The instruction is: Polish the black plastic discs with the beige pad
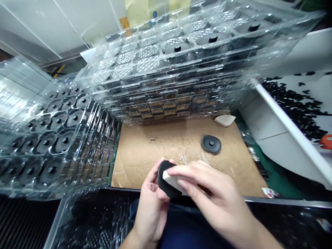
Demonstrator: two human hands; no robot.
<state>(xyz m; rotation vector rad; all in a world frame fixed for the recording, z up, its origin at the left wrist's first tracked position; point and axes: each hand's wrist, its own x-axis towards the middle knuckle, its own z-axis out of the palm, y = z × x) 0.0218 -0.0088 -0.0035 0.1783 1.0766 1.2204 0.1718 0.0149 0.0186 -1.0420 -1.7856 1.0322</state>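
Observation:
My left hand (150, 204) holds a black rubber disc (165, 180) upright at its edge, just above the near edge of a brown cardboard sheet (160, 154). My right hand (212, 197) grips a white foam pad (175, 181) and presses it against the disc's face. The pad and fingers hide most of that face. Another black disc (211, 144) lies flat on the cardboard, beyond my right hand. A small off-white scrap (224, 120) rests near the cardboard's far edge.
Tall stacks of clear plastic trays (166, 79) rise behind the cardboard, and another stack (52, 138) stands to the left, both holding dark discs. Several black parts (295, 107) lie on a white surface at right. A dark bin edge (285, 201) runs below my hands.

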